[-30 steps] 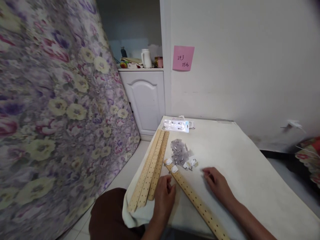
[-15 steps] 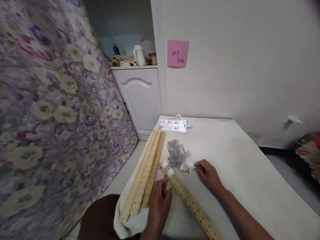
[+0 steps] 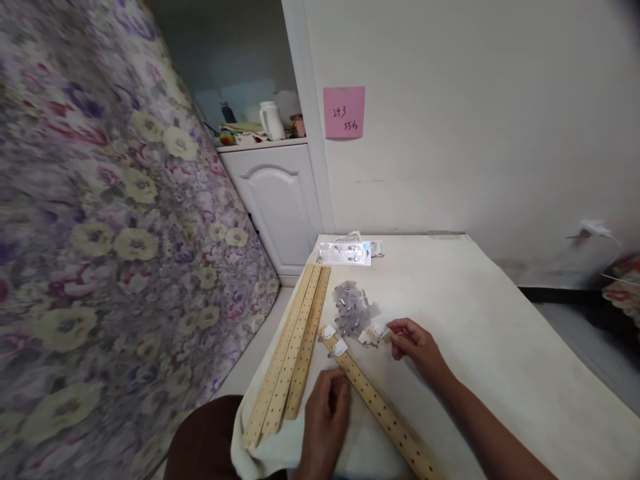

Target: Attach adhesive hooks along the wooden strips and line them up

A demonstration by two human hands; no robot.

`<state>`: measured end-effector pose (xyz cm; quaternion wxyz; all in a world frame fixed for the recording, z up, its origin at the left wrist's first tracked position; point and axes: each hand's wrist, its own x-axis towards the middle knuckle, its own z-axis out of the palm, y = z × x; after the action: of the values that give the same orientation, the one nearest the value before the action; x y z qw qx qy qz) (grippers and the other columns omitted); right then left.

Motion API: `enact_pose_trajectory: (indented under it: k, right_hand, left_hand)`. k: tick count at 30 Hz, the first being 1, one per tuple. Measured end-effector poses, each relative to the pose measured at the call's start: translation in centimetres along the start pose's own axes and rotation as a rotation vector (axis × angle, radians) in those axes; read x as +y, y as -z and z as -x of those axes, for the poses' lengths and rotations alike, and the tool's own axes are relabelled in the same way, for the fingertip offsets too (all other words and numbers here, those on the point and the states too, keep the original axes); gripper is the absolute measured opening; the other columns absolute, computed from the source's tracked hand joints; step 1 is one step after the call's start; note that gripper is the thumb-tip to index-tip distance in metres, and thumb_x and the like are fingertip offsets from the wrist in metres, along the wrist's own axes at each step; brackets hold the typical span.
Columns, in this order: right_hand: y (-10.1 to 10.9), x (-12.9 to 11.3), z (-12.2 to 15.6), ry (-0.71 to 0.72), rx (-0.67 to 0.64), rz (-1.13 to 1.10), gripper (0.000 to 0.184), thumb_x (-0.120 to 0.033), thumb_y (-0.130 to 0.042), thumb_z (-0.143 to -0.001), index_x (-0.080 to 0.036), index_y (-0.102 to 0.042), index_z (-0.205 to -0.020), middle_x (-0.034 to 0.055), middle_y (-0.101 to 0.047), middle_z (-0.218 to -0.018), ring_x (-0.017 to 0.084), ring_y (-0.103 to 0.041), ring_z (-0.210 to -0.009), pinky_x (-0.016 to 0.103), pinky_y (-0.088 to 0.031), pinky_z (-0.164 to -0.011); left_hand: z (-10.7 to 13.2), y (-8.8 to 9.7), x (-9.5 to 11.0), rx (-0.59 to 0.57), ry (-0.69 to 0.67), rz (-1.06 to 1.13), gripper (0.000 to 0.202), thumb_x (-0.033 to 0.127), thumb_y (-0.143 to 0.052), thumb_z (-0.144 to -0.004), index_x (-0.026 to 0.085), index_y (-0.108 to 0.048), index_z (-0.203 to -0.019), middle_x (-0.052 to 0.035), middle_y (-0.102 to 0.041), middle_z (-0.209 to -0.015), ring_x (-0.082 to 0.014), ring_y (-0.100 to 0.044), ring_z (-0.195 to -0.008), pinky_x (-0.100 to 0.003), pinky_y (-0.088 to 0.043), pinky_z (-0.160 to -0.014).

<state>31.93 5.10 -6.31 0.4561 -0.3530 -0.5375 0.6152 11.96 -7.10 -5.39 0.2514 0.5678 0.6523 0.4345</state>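
A perforated wooden strip lies diagonally on the cream-covered table, with two small white hooks clipped on its far end. My left hand rests curled against the strip's near side. My right hand pinches a small white hook out of a little group of white hooks beside the strip. A heap of small clear bags with metal parts lies just beyond. A bundle of three more perforated strips lies along the table's left edge.
A clear blister pack lies at the table's far edge by the wall. A flowered mattress stands upright on the left. A white cabinet with a jug and clutter is behind. A pink note sticks to the wall.
My right hand moved up and left to the loose white hooks and closed its fingers on one. My left hand stayed by the strip. The camera shifted slightly right.
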Motion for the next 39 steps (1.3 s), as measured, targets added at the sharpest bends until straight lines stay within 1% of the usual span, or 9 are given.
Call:
enact_pose_trajectory:
  k: [5,10,14,18,22,25,28,32,39]
  right_hand:
    - [-0.4,-1.0,0.5,-0.136,-0.152,-0.394,0.027,-0.039,-0.07,-0.072,-0.019,-0.061,-0.089,-0.0015,-0.054,-0.072,0.005,-0.036,-0.049,0.018,-0.029,-0.044]
    - [-0.3,-2.1,1.0,-0.206,-0.251,-0.477,0.025,-0.039,-0.07,-0.071,-0.02,-0.058,-0.082,-0.0013,-0.053,-0.076,0.005,-0.033,-0.049,0.018,-0.027,-0.044]
    - [-0.2,-2.1,0.9,-0.209,-0.319,-0.507,0.024,-0.037,-0.07,-0.073,-0.019,-0.059,-0.084,-0.0031,-0.051,-0.066,0.006,-0.037,-0.049,0.018,-0.03,-0.045]
    - [-0.2,-1.8,0.8,-0.214,-0.412,-0.529,0.02,-0.032,-0.068,-0.077,-0.016,-0.061,-0.087,-0.0025,-0.053,-0.065,0.007,-0.045,-0.052,0.018,-0.038,-0.05]
    - [-0.1,-1.4,0.8,-0.207,-0.45,-0.531,0.022,-0.026,-0.071,-0.074,-0.016,-0.062,-0.091,0.0012,-0.059,-0.081,0.007,-0.053,-0.061,0.017,-0.042,-0.052]
    - [-0.1,-0.9,0.8,-0.202,-0.476,-0.499,0.033,-0.022,-0.074,-0.07,-0.017,-0.062,-0.1,0.0019,-0.059,-0.089,0.009,-0.057,-0.068,0.018,-0.046,-0.056]
    - [-0.3,-0.4,0.9,-0.175,-0.456,-0.428,0.039,-0.022,-0.076,-0.068,-0.018,-0.061,-0.104,0.0012,-0.06,-0.089,0.01,-0.059,-0.07,0.019,-0.048,-0.057]
    - [-0.8,0.1,1.1,-0.134,-0.381,-0.264,0.027,-0.031,-0.072,-0.073,-0.018,-0.061,-0.094,-0.0015,-0.059,-0.079,0.009,-0.059,-0.06,0.023,-0.05,-0.055]
    - [-1.2,-0.1,1.5,-0.016,-0.322,0.011,0.028,-0.038,-0.069,-0.075,-0.017,-0.063,-0.091,-0.0044,-0.052,-0.067,0.006,-0.043,-0.052,0.02,-0.033,-0.048]
  left_hand:
    - [-0.1,-2.1,2.3,-0.097,-0.047,0.078,0.02,0.032,-0.048,-0.087,0.022,-0.057,-0.101,-0.003,-0.061,-0.089,-0.0155,-0.056,-0.072,-0.027,-0.046,-0.068]
    - [-1.8,-3.8,4.7,-0.167,0.113,0.307,0.03,0.036,-0.045,-0.087,0.022,-0.053,-0.113,-0.004,-0.063,-0.099,-0.0139,-0.059,-0.068,-0.028,-0.047,-0.067]
    - [-2.6,-5.2,5.7,-0.227,0.161,0.537,0.022,0.037,-0.052,-0.084,0.019,-0.056,-0.096,-0.0003,-0.063,-0.079,-0.0118,-0.055,-0.062,-0.024,-0.044,-0.059]
    - [-2.8,-5.7,6.0,-0.191,0.206,0.645,0.017,0.035,-0.056,-0.081,0.018,-0.054,-0.079,0.0013,-0.062,-0.07,-0.0088,-0.048,-0.054,-0.021,-0.039,-0.054]
    - [-2.8,-4.9,6.4,-0.145,0.209,0.549,0.016,0.032,-0.057,-0.08,0.018,-0.052,-0.074,0.0036,-0.057,-0.064,-0.0078,-0.044,-0.052,-0.019,-0.035,-0.052]
    - [-2.5,-4.1,6.6,-0.079,0.158,0.369,0.014,0.029,-0.057,-0.078,0.018,-0.053,-0.072,0.0049,-0.053,-0.062,-0.0087,-0.045,-0.055,-0.019,-0.035,-0.054]
    - [-1.9,-3.4,6.3,-0.026,0.079,0.148,0.012,0.026,-0.055,-0.079,0.019,-0.052,-0.069,0.006,-0.048,-0.06,-0.009,-0.043,-0.057,-0.019,-0.033,-0.054]
    - [-0.7,-2.8,5.5,-0.038,0.046,0.014,0.01,0.02,-0.05,-0.079,0.019,-0.05,-0.069,0.0067,-0.044,-0.059,-0.0091,-0.04,-0.056,-0.019,-0.031,-0.054]
    - [-0.1,-2.2,4.7,-0.02,0.025,-0.08,0.012,0.019,-0.048,-0.08,0.02,-0.047,-0.068,0.0071,-0.042,-0.059,-0.0091,-0.04,-0.056,-0.02,-0.028,-0.054]
